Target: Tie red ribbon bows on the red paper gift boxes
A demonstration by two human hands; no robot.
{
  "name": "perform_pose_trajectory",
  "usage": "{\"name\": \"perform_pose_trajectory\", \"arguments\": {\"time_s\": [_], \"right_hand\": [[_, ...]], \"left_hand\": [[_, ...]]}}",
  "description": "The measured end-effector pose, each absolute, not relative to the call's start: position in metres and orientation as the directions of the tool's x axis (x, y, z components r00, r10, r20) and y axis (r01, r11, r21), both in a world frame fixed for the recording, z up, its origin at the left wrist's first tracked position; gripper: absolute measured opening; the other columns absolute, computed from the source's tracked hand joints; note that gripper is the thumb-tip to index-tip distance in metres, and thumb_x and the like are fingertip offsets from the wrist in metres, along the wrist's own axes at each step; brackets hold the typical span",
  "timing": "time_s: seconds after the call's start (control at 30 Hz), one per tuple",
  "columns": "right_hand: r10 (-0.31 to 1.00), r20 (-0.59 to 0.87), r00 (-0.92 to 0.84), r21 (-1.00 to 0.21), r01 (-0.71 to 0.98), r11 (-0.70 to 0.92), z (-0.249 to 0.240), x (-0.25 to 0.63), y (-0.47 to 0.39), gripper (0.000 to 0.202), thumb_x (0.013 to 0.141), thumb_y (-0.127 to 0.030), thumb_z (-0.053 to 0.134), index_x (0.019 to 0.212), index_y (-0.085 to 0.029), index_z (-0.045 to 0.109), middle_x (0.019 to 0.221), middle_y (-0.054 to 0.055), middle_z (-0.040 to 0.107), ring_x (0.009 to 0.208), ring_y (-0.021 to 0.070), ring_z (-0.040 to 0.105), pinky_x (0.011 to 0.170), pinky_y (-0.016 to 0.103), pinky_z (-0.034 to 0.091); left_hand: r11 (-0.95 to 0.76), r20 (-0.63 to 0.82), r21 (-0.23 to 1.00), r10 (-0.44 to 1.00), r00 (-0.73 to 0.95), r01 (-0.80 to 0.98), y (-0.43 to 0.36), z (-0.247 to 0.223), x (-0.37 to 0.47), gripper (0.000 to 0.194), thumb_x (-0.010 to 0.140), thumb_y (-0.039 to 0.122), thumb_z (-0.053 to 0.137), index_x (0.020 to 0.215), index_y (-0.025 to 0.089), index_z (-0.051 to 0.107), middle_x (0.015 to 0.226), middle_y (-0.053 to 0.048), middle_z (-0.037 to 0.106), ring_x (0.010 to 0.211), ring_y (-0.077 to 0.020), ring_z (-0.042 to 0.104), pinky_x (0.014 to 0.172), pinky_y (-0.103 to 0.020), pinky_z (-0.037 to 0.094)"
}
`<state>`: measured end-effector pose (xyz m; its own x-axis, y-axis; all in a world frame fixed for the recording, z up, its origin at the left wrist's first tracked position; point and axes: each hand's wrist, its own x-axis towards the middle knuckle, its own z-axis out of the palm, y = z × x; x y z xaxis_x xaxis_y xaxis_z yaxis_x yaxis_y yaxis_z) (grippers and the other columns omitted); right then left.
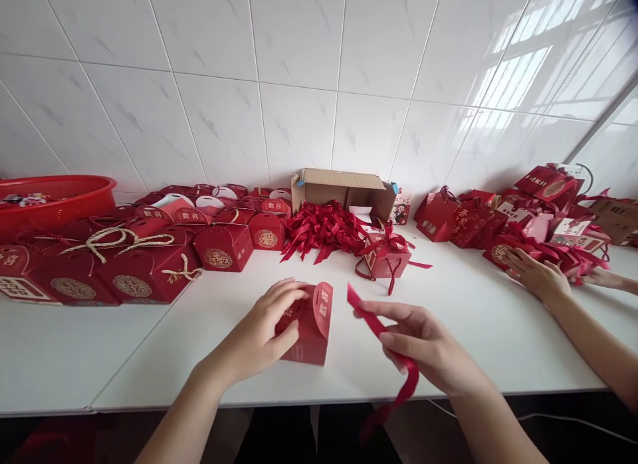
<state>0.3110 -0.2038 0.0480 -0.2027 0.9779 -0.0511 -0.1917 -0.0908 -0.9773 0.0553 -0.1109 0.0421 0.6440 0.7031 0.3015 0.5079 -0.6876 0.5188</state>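
A small red gift box [315,328] with gold print and a curved top flap stands on the white table in front of me. My left hand [272,324] grips it from the left, fingers over its top and thumb on the near side. To the right of the box, my right hand [416,344] pinches a red satin ribbon [373,323] between thumb and fingers. One ribbon end points up towards the box, apart from it; the other hangs past the table's front edge. Beyond my hands lies a heap of red ribbons [323,228] before a cardboard box [343,179].
Red gift boxes [132,281], several tied with cord, fill the left side near a red basin [60,201]. A ribboned box [389,254] stands behind my right hand. At the right, another person's hands [541,278] touch piled red boxes. The table's front edge [279,404] runs below me.
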Motion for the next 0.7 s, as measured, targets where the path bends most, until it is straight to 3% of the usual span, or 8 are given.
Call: {"name": "perform_pose_trajectory", "arguments": {"time_s": [0.17, 0.27, 0.4, 0.57, 0.7], "right_hand": [[0.928, -0.099, -0.359, -0.971, -0.168, -0.168, 0.045, 0.298, -0.198, 0.037, 0.084, -0.036, 0.065, 0.114, -0.015, 0.068, 0.057, 0.0, 0.06, 0.051, 0.0092, 0.053, 0.053, 0.023, 0.039], [0.922, -0.114, -0.37, -0.957, -0.209, -0.202, 0.053, 0.291, -0.191, 0.035, 0.083, -0.036, 0.066, 0.11, -0.014, 0.07, 0.065, 0.001, 0.06, 0.052, 0.0086, 0.054, 0.056, 0.024, 0.042], [0.925, -0.116, -0.362, -0.956, -0.212, -0.203, 0.068, 0.285, -0.182, 0.03, 0.083, -0.038, 0.066, 0.097, -0.013, 0.074, 0.07, 0.001, 0.059, 0.052, 0.0078, 0.052, 0.058, 0.025, 0.043], [0.903, -0.168, -0.395, -0.949, -0.183, -0.257, 0.081, 0.282, -0.179, 0.027, 0.079, -0.038, 0.069, 0.077, -0.011, 0.073, 0.063, 0.001, 0.055, 0.051, 0.0075, 0.048, 0.056, 0.025, 0.043], [0.91, -0.188, -0.369, -0.95, -0.168, -0.265, 0.081, 0.284, -0.179, 0.025, 0.081, -0.036, 0.068, 0.073, -0.012, 0.072, 0.083, 0.007, 0.065, 0.052, 0.0069, 0.05, 0.056, 0.024, 0.041]], "left_hand": [[-0.712, 0.264, 0.546, 0.647, 0.716, 0.442, -0.115, 0.057, 0.052, 0.042, 0.08, 0.008, 0.042, 0.114, 0.026, 0.059, 0.136, -0.004, 0.05, 0.128, -0.0232, 0.046, 0.105, -0.037, 0.043], [-0.703, 0.265, 0.527, 0.669, 0.694, 0.477, -0.116, 0.059, 0.056, 0.035, 0.083, 0.012, 0.044, 0.111, 0.026, 0.06, 0.138, -0.004, 0.047, 0.128, -0.0221, 0.046, 0.105, -0.034, 0.043], [-0.682, 0.301, 0.5, 0.715, 0.632, 0.534, -0.116, 0.057, 0.061, 0.024, 0.087, 0.025, 0.049, 0.108, 0.025, 0.06, 0.137, -0.007, 0.047, 0.126, -0.0252, 0.048, 0.103, -0.039, 0.045], [-0.697, 0.347, 0.455, 0.712, 0.611, 0.554, -0.114, 0.055, 0.065, 0.022, 0.086, 0.027, 0.051, 0.107, 0.025, 0.06, 0.134, -0.008, 0.05, 0.122, -0.0263, 0.052, 0.1, -0.041, 0.048], [-0.697, 0.34, 0.451, 0.712, 0.614, 0.558, -0.113, 0.054, 0.066, 0.023, 0.088, 0.028, 0.05, 0.108, 0.024, 0.06, 0.134, -0.009, 0.049, 0.123, -0.0254, 0.05, 0.101, -0.041, 0.046]]}}
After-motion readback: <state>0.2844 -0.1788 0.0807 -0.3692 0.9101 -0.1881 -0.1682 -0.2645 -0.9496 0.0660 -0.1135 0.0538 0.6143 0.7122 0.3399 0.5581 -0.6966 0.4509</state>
